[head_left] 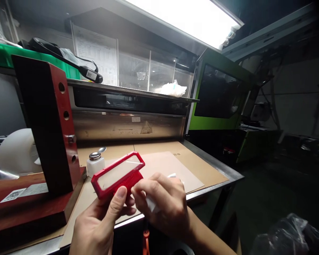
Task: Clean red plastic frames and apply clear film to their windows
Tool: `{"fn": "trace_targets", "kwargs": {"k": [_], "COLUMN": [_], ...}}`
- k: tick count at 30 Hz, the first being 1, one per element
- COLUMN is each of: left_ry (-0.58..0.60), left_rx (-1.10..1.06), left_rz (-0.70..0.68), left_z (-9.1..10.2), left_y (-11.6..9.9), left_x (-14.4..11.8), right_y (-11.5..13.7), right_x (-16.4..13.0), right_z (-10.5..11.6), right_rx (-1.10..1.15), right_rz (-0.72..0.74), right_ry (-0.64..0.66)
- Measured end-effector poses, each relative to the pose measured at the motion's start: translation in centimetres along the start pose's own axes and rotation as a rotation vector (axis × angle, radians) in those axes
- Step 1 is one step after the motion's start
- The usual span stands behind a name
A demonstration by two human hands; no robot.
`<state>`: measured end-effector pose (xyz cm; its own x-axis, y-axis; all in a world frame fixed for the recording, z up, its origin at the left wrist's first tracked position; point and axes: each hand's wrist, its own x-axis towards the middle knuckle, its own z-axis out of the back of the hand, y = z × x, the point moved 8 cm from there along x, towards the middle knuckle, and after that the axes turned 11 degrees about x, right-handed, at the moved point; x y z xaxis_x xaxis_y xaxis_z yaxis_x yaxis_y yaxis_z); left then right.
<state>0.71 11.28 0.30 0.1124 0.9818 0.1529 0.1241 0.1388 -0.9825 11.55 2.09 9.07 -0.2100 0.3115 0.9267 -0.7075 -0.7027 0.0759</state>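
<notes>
A red plastic frame with a clear window point(119, 173) is held up and tilted over the front edge of the workbench. My left hand point(101, 216) grips it from below, thumb pressed on its lower edge. Close to the frame's lower right side, my right hand point(162, 198) is closed around a crumpled white wipe point(152, 205); its fingertips are at or near the red part, and I cannot tell whether they touch. Behind the frame stands a white dispenser bottle point(95, 164) with a metal top and its lid flipped up.
Brown cardboard point(196, 163) and a pale sheet point(172, 168) cover the bench. At left stands a dark red block fixture point(48, 124) with holes, beside a white roll point(16, 148). A shelf point(133, 91) runs behind. A green machine point(218, 92) and a plastic bag point(292, 235) are at right.
</notes>
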Motion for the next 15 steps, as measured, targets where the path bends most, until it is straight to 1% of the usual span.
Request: {"fn": "trace_targets", "kwargs": {"k": [2,5,7,12,15], "left_ry": [-0.027,-0.089,-0.1,-0.089,-0.11], "left_rx": [0.001,0.02,0.021,0.059,0.074], "left_rz": [0.009,0.013,0.004,-0.018,-0.019], "left_z": [0.4,1.3,1.7,1.8,1.7], "left_y": [-0.2,-0.2,-0.1,-0.4,-0.9], "left_x": [0.0,-0.2,-0.1,-0.1,-0.4], "right_y": [0.2,0.1,0.1,-0.2,-0.3], "right_x": [0.0,0.5,0.9,1.9,2.1], "right_z": [-0.2,0.8,1.2,0.6,0.4], "right_rx": [-0.014,-0.008,-0.023,-0.125,-0.154], "right_rz": [0.009,0.013,0.044,0.081,0.093], "right_ry": [0.001,-0.123,-0.162,-0.098,-0.087]}}
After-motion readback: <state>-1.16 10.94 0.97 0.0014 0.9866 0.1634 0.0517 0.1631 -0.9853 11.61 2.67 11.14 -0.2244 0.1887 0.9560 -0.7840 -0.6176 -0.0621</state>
